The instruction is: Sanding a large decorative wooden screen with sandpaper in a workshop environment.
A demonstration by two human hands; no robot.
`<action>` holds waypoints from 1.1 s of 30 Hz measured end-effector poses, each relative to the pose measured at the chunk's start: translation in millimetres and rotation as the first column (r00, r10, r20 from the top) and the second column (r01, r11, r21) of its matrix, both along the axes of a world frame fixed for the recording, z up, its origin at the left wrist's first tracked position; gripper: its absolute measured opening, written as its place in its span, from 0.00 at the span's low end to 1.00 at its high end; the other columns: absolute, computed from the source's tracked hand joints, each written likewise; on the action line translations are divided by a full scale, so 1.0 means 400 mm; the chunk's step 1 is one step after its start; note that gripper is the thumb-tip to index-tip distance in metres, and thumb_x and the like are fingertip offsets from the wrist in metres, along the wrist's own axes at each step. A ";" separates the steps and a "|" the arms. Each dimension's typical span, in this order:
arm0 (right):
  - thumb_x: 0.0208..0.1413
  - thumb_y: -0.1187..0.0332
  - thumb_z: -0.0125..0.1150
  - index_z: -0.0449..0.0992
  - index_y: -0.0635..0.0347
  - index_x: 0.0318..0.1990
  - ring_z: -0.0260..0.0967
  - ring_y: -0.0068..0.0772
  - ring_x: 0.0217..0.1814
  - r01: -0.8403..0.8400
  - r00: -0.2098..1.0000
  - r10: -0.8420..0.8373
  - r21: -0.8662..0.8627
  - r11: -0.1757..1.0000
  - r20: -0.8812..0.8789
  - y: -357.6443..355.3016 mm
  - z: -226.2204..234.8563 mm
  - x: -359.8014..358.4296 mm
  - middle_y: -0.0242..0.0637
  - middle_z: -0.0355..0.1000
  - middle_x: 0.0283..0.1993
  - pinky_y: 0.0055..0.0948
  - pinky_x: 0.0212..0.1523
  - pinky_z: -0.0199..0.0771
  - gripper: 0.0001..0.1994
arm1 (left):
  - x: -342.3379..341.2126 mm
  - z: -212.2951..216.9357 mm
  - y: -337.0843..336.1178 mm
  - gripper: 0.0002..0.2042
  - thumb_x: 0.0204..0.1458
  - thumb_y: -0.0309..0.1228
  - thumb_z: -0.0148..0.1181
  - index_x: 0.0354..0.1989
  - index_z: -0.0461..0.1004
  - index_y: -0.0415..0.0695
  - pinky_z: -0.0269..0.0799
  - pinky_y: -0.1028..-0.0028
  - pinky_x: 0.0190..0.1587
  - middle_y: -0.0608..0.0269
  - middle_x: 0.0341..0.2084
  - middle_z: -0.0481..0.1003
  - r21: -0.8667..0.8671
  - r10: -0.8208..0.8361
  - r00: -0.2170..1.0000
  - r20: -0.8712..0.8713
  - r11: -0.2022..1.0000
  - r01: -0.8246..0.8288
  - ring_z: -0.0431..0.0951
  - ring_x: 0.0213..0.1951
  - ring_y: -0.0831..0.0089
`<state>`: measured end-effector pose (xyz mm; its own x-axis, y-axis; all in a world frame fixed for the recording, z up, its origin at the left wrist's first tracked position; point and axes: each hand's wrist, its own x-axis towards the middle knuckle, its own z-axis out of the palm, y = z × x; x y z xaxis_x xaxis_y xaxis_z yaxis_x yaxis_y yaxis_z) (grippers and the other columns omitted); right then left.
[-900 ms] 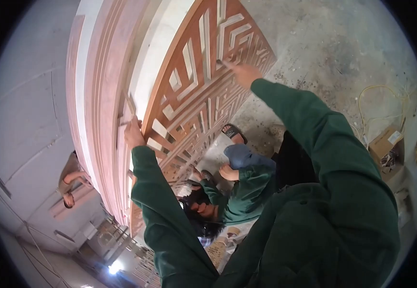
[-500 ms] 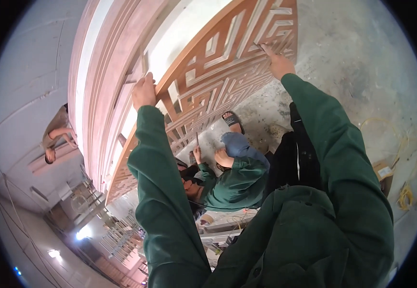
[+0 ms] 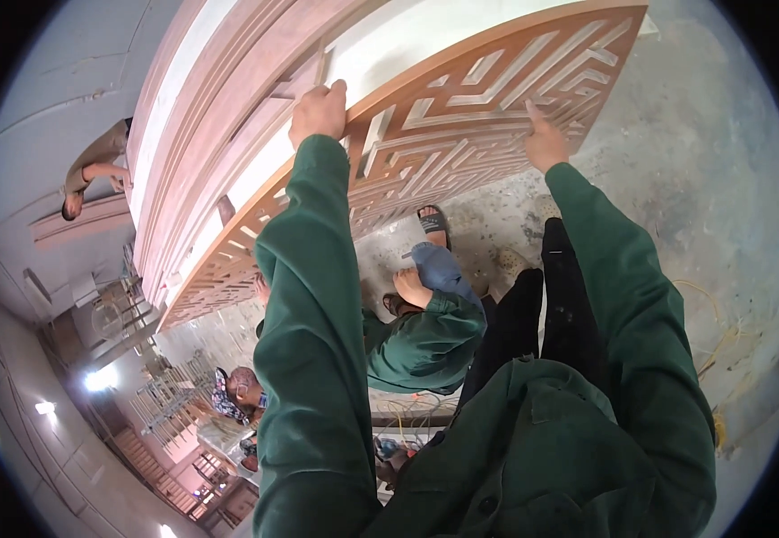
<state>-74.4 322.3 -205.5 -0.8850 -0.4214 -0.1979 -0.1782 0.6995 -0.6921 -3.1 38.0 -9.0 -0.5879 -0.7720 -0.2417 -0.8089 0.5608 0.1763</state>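
Note:
A large wooden lattice panel (image 3: 461, 117) with a cut-out geometric pattern stands tilted in front of me, against a moulded wooden frame (image 3: 201, 143). My left hand (image 3: 318, 109) grips the panel's upper edge, fingers curled over it. My right hand (image 3: 544, 142) presses flat on the panel's face, lower right. Both arms wear dark green sleeves.
A crouching person in a green jacket and blue cap (image 3: 425, 323) works below the panel, sandalled foot on the dusty concrete floor (image 3: 694, 179). Another person's arm (image 3: 94, 175) reaches in at the far left. Yellow cable (image 3: 721, 314) lies on the floor at right.
The view has swung so the panel sits higher and wider in the picture. My left hand has climbed onto the panel's top edge, while my right hand stays on its face.

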 end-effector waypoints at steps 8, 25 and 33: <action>0.46 0.74 0.43 0.55 0.37 0.59 0.66 0.54 0.40 0.123 0.991 -0.130 0.152 0.981 0.039 0.032 -0.060 -0.047 0.51 0.70 0.35 0.42 0.41 0.65 0.30 | -0.007 0.003 0.020 0.23 0.43 0.48 0.41 0.37 0.75 0.47 0.63 0.64 0.47 0.52 0.39 0.73 0.020 0.016 1.000 0.003 1.000 -0.016 0.71 0.44 0.56; 0.52 0.70 0.48 0.54 0.55 0.60 0.61 0.42 0.53 -0.035 0.975 0.067 -0.153 0.988 0.211 0.250 0.105 0.109 0.50 0.64 0.50 0.30 0.52 0.58 0.25 | 0.076 0.012 -0.001 0.22 0.47 0.49 0.49 0.38 0.70 0.41 0.64 0.62 0.43 0.52 0.37 0.69 0.082 0.102 0.721 -0.685 0.995 -0.063 0.69 0.42 0.55; 0.56 0.64 0.40 0.54 0.50 0.61 0.52 0.13 0.17 0.236 0.774 0.086 -0.412 0.880 0.627 0.180 0.473 0.315 0.23 0.58 0.22 0.15 0.15 0.52 0.24 | 0.285 0.033 0.361 0.25 0.46 0.41 0.56 0.48 0.62 0.36 0.59 0.61 0.47 0.43 0.42 0.62 0.169 0.119 0.507 -0.854 0.984 0.052 0.62 0.45 0.48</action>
